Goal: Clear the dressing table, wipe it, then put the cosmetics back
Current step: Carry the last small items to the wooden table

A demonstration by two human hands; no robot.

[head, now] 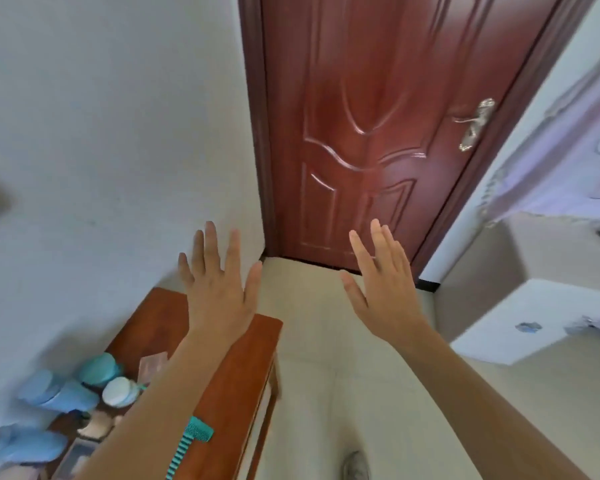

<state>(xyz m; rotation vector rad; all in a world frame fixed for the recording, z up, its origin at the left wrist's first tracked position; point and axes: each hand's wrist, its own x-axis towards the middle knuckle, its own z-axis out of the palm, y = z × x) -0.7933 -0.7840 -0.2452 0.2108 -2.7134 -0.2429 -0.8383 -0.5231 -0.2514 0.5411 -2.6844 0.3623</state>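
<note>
The dressing table (243, 368) stood at our seven o'clock against the white wall, with its cosmetics crowded toward eight o'clock: blue bottles (59, 393), a teal jar (99, 370) and a white-lidded jar (118, 391). A teal comb (191, 441) lay by our forearm. Our left hand (219, 289) hovered over the table's far end, fingers straight and spread, holding nothing. At its three o'clock, over the floor, our right hand (385, 282) was likewise flat and empty. A red-brown door (378, 133) stood at twelve.

no legible text, label, brand, number or sign; too blurred to read on the pale blue plastic bottles (58, 393), teal round jar (99, 370) or white-lidded jar (118, 391) on the reddish-brown wooden tabletop (153, 317).
</note>
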